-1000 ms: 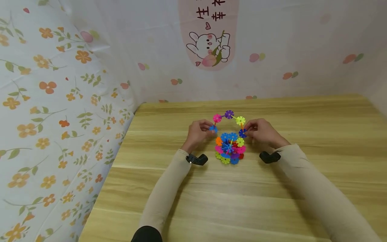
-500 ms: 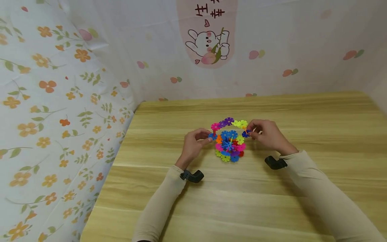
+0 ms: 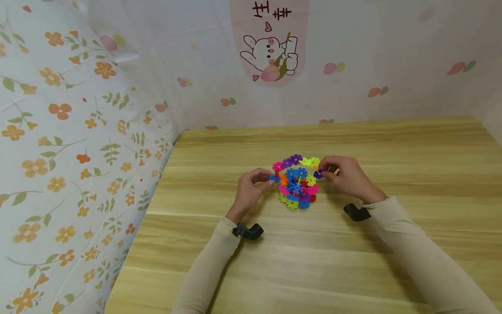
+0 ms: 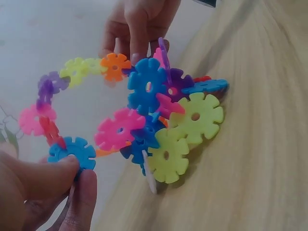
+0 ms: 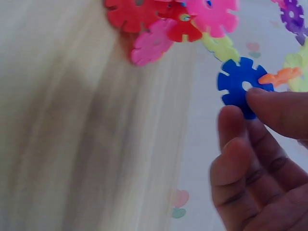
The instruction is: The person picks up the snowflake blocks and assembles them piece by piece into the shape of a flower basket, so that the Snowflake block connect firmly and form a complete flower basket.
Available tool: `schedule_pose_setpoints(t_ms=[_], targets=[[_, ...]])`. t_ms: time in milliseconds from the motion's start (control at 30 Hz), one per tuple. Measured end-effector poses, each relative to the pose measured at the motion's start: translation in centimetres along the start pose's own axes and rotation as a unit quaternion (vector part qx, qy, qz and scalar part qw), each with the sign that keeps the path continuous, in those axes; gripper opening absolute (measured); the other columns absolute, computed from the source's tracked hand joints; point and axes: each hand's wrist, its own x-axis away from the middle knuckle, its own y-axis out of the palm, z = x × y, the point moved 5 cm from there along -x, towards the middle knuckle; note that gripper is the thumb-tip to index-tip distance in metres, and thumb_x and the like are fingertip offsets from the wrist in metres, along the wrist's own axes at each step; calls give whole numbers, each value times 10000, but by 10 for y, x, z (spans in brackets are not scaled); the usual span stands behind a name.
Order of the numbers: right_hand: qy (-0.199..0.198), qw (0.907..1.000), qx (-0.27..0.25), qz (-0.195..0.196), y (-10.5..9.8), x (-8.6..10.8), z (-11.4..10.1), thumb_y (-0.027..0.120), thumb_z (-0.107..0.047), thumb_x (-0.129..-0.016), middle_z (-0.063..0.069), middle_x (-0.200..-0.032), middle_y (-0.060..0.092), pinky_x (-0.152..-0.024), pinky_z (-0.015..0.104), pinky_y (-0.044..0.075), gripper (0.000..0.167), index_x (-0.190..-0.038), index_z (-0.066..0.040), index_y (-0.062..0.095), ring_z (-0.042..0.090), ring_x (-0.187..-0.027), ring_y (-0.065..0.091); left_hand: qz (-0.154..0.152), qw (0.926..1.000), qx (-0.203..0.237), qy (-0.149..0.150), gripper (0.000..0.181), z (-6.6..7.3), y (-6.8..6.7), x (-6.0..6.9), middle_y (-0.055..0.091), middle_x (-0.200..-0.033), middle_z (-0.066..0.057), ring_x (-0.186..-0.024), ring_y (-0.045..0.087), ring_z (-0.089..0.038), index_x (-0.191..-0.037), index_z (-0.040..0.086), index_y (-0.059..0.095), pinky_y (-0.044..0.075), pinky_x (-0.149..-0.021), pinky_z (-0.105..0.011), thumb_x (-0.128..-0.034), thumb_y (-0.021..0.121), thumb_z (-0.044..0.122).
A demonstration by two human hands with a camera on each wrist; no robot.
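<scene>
A chain of interlocking snowflake discs (image 3: pixel 296 158) arches behind a built cluster of the same plastic discs (image 3: pixel 296 189), which stands on the table. My left hand (image 3: pixel 250 190) pinches the light blue disc (image 4: pixel 83 150) at the chain's left end between thumb and fingers. At the other end, a dark blue disc (image 5: pixel 232 81) is pinched by my right hand (image 3: pixel 348 178). Pink, red, purple, yellow and orange discs link the two ends. The left wrist view shows the chain curving beside the cluster; whether they touch there cannot be told.
The wood-grain table (image 3: pixel 298 261) spreads around the cluster. Behind it hangs a white cloth (image 3: pixel 188 56) with a rabbit print, and a flowered cloth (image 3: pixel 78 144) borders the left side. Each wrist wears a black strap (image 3: pixel 249 232).
The chain has come down and tilted flatter toward the cluster. My left hand has shifted left and toward me, and the right hand slightly to the right; both keep their pinch.
</scene>
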Motion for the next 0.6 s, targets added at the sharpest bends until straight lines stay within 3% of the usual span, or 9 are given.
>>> schedule_pose_setpoints(t_ms=[200, 367, 600], targets=[[-355, 9989, 203, 246, 4, 4, -5, 688, 81, -867, 47, -825, 680, -560, 260, 481, 162, -898, -78, 688, 175, -731, 598, -37, 9999, 76, 70, 181, -3, -1, 5, 698, -1063, -184, -967, 673, -264, -1075, -15, 703, 578, -860, -312, -894, 703, -3], [-407, 9981, 337, 305, 5, 5, -7, 690, 43, -886, 60, -832, 673, -579, 273, 491, 124, -909, -79, 687, 163, -742, 597, -64, 9999, 81, 115, 171, 1, -1, 9, 703, -1044, -167, -946, 677, -209, -1063, -16, 701, 582, -839, -297, -892, 702, -11], [-464, 9977, 418, 247, 9, 4, -8, 698, 50, -874, 73, -838, 680, -588, 280, 495, 126, -908, -72, 689, 174, -729, 607, 17, 9997, -197, 149, 168, 6, -4, 21, 703, -1066, -145, -984, 674, -239, -1074, 16, 707, 585, -829, -299, -906, 701, 28]])
